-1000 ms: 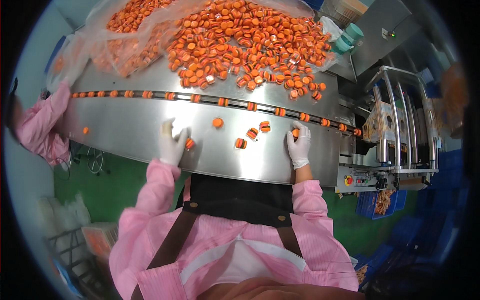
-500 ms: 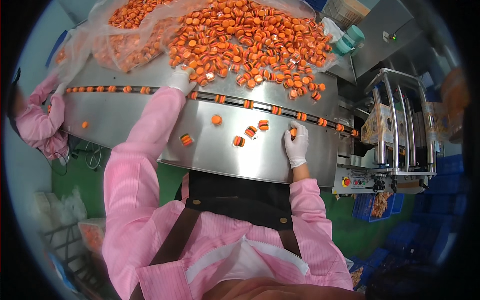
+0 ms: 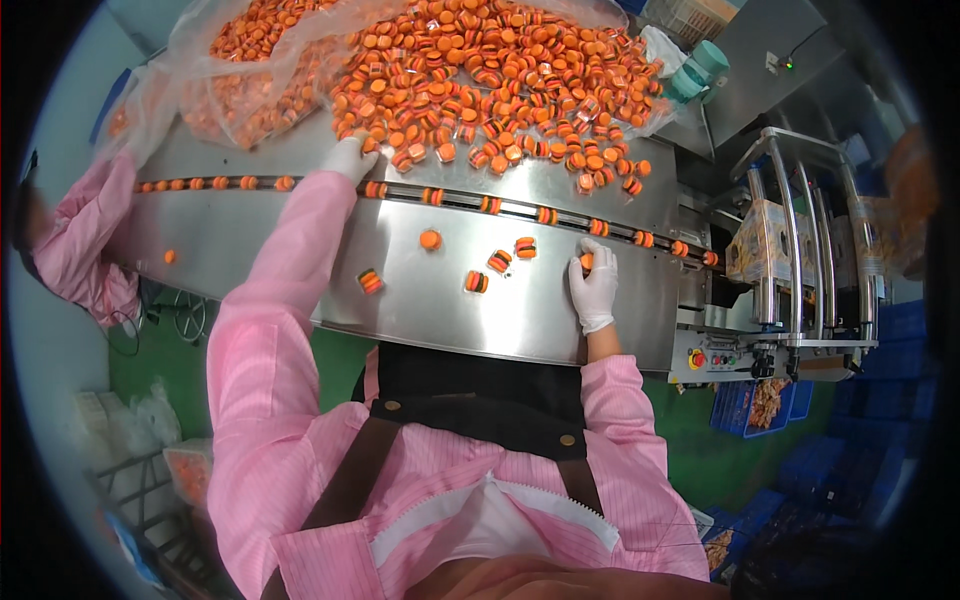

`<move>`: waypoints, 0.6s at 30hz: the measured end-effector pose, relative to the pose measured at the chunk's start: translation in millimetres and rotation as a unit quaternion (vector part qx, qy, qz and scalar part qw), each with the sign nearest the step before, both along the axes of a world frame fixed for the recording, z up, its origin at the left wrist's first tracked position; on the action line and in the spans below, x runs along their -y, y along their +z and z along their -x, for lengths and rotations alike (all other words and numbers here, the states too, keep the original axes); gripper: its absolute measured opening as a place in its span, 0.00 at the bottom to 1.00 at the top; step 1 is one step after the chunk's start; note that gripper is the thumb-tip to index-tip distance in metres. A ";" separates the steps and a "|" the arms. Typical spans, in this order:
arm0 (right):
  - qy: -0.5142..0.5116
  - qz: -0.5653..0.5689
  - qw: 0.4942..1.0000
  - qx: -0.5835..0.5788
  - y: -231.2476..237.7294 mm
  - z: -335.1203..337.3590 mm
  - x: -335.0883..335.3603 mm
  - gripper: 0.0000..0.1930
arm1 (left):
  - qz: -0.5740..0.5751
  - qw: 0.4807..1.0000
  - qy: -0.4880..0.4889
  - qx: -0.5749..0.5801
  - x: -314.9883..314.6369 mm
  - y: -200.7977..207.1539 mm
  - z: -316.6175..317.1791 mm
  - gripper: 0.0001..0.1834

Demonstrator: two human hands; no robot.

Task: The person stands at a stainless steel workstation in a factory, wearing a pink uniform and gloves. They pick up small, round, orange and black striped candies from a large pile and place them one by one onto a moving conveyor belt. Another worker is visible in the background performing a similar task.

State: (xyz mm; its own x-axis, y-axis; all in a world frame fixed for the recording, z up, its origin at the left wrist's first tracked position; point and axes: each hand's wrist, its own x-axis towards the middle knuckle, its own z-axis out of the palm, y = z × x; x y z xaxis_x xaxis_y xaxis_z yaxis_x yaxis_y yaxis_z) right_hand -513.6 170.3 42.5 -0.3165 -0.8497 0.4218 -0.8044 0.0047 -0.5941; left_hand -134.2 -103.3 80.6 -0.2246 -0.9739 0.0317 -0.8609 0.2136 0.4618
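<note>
A small round orange sweet (image 3: pixel 586 261) sits pinched in the fingers of the right hand (image 3: pixel 593 288), which wears a white glove and rests on the steel surface (image 3: pixel 440 310) just below a narrow dark track (image 3: pixel 560 216); the sweet is close to the track, where more orange sweets (image 3: pixel 490 205) stand on edge one after another in a curving row; the left hand (image 3: pixel 348 158), also gloved in white, is stretched far forward across the track to the near edge of a big heap of orange sweets (image 3: pixel 500 80); its fingers curl down among the sweets, but whether they grip any cannot be told; the pink sleeve (image 3: pixel 290 270) of that arm crosses the track and covers part of the row; on the bare steel between the two arms lie a few loose sweets (image 3: pixel 500 262), well apart from each other, some flat and some on edge showing dark and pale layers; the heap spreads over clear plastic sheeting (image 3: pixel 200 50) at the far side of the surface; at the far left another person's pink sleeve (image 3: pixel 85 240) reaches toward the end of the track; to the right stands a machine with curved steel rails (image 3: pixel 800 230), with a blue crate (image 3: pixel 760 400) below it and a green floor (image 3: pixel 160 350) underneath.
</note>
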 end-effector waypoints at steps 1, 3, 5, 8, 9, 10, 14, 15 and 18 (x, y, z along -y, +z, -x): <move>-0.003 0.001 1.000 0.000 -1.2 1.0 -0.6 0.13 | -0.003 0.999 0.001 -0.042 -6.6 11.4 1.8 0.21; -0.004 0.003 1.000 0.000 -2.9 1.7 0.2 0.12 | -0.010 0.999 -0.015 -0.040 -28.5 21.7 0.8 0.19; -0.001 0.003 1.000 0.000 -4.5 2.2 1.0 0.12 | -0.032 0.995 -0.076 -0.059 -49.1 19.8 -7.8 0.18; -0.004 0.010 1.000 -0.002 -6.0 2.4 0.8 0.12 | -0.181 0.975 -0.116 -0.059 -94.0 27.6 0.3 0.17; -0.004 0.009 1.000 -0.001 -5.8 1.1 0.8 0.13 | -0.171 0.973 -0.142 -0.059 -105.7 23.1 0.0 0.17; -0.004 0.008 1.000 -0.001 -5.0 1.3 0.8 0.13 | -0.197 0.969 -0.139 -0.050 -115.3 21.2 2.0 0.18; -0.009 -0.002 1.000 -0.005 -3.5 2.3 -0.8 0.13 | -0.246 0.949 -0.198 -0.005 -133.0 27.9 10.2 0.24; -0.010 -0.005 1.000 -0.005 -3.1 2.0 -0.6 0.13 | -0.222 0.956 -0.193 -0.012 -131.5 28.6 11.0 0.25; -0.009 -0.012 1.000 -0.005 -1.9 1.4 -0.3 0.13 | -0.114 0.975 -0.163 -0.096 -104.7 6.8 11.8 0.30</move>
